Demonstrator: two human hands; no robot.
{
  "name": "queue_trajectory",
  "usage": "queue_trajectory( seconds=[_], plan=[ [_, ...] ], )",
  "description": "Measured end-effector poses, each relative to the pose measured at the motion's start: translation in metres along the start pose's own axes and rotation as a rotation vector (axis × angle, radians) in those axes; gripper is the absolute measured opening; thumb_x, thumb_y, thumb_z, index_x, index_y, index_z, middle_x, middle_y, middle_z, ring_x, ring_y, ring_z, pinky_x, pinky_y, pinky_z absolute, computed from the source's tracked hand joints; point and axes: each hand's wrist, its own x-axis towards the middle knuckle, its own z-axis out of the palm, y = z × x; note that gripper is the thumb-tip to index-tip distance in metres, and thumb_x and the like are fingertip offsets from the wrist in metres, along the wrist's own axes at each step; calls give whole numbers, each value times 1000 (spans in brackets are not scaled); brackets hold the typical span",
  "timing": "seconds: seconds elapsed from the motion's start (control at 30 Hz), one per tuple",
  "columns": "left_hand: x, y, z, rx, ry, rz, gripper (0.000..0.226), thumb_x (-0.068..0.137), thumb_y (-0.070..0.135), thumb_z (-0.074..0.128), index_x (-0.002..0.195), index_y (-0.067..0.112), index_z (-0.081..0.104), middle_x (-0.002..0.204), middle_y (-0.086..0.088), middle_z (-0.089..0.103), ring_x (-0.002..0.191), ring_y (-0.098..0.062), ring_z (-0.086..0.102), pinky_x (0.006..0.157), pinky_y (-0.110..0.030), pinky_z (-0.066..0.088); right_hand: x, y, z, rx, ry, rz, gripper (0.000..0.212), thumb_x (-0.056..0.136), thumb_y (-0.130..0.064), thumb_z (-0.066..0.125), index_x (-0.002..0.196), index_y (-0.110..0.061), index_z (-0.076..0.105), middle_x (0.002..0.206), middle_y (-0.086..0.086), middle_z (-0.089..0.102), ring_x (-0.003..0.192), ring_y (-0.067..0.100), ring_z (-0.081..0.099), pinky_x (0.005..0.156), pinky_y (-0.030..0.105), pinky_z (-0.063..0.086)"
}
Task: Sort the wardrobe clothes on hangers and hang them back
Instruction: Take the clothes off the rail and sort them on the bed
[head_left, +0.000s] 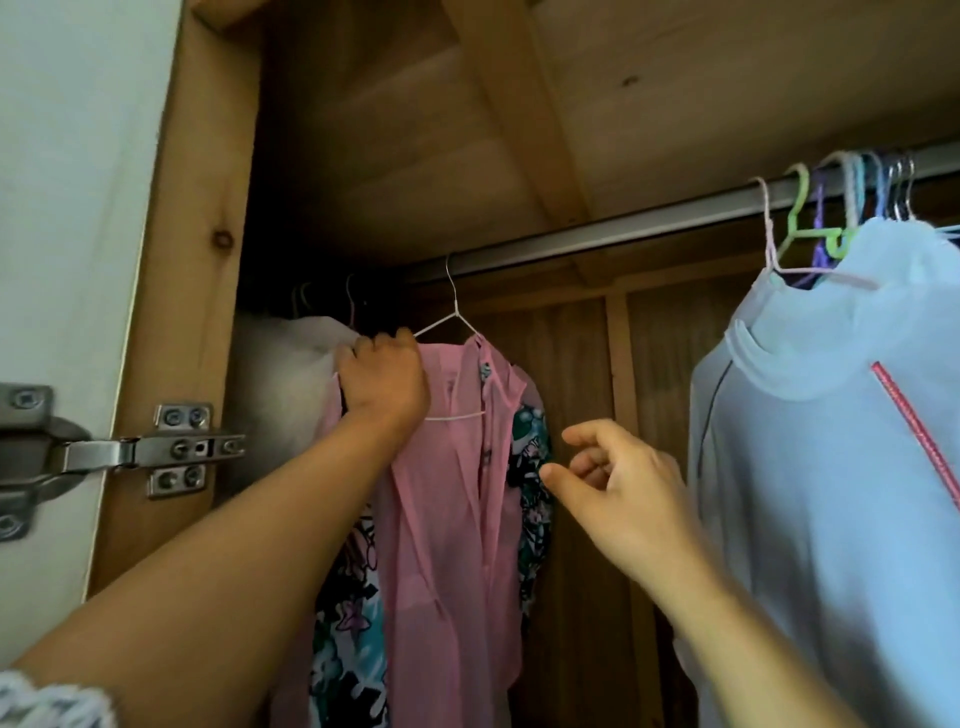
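A sheer pink shirt (452, 499) hangs on a thin white wire hanger (457, 332) whose hook is over the metal rail (597, 234) of a wooden wardrobe (363, 130), a little left of the view's centre. The fabric is light and see-through, open down the front, and a floral garment (535, 483) in teal, black and white shows behind it at 3 o'clock and again lower at 7 o'clock. At 9 o'clock from the pink shirt a white garment (280, 358) is packed against the wardrobe's side.

The left hand (384, 379) reaches up from 7 o'clock, its back towards the camera, fingers curled over the left shoulder of the pink shirt where it sits on the hanger; its grip holds that shoulder. The right hand (618, 478) comes in from 5 o'clock and hovers just beside the floral sleeve, apart from it, thumb and forefinger narrowly parted, the other fingers loosely curled, its grip holding nothing.

At 3 o'clock, well apart, a pale blue garment (831, 467) with a pink stripe hangs among several coloured hangers (841, 208) bunched on the same rail. A metal hinge (156, 452) sits at 9 o'clock.
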Motion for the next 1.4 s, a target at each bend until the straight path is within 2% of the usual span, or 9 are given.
queue_trajectory(
  seconds=[0.07,0.17,0.63,0.77,0.87,1.0,1.13,1.27,1.4],
  plan=[
    [9,1,1,-39,0,-28,37,96,21,44,131,9,41,124,-16,55,112,-32,53,81,-38,42,4,3,4,-13,8,-4,40,84,-41,65,120,-29,53,87,-17,53,79,-1,53,64,13,42],
    [17,0,1,-92,25,-26,26,97,14,42,120,9,52,116,-15,59,104,-31,59,68,-34,38,8,9,7,-13,12,4,39,84,-41,66,119,-29,55,86,-16,54,77,0,53,64,14,43],
    [-15,-4,-29,-216,165,-70,29,95,12,43,123,14,52,112,-15,60,100,-35,59,67,-35,36,-5,16,0,72,45,27,31,79,-33,71,107,-28,60,77,-13,56,70,1,54,62,16,43],
    [-76,-9,-37,-294,114,-15,28,96,18,43,122,20,53,113,-11,62,100,-34,59,75,-36,43,-24,16,-5,110,13,35,38,79,-31,72,114,-23,59,94,-10,60,83,5,57,72,22,48],
    [-131,-18,-45,-363,71,2,24,99,26,38,119,22,52,110,-7,62,97,-31,58,73,-36,42,-43,14,-10,79,-28,48,49,80,-33,71,125,-23,53,123,-7,53,109,10,53,85,23,43],
    [-203,-40,-58,-460,74,-24,26,98,32,40,117,26,57,106,-1,65,96,-25,60,68,-33,41,-77,12,-13,38,11,21,64,76,-34,74,132,-18,48,135,0,45,125,17,42,93,26,34],
    [-264,-63,-72,-554,101,-34,17,95,29,51,104,27,65,93,4,69,83,-19,61,63,-29,43,-120,10,-2,29,-14,47,74,74,-40,72,138,-15,44,142,6,42,133,25,33,107,46,32],
    [-329,-95,-86,-522,74,-91,13,91,31,54,94,30,66,85,9,69,75,-15,60,59,-24,40,-169,8,8,21,20,-52,73,78,-58,59,136,-16,45,138,9,47,129,27,39,102,57,33],
    [-407,-135,-107,-504,3,-187,21,86,39,46,95,31,64,85,11,68,74,-13,61,59,-28,50,-213,-1,15,173,12,-242,51,87,-46,52,119,-6,61,106,9,65,97,24,60,84,51,48]
  ],
)
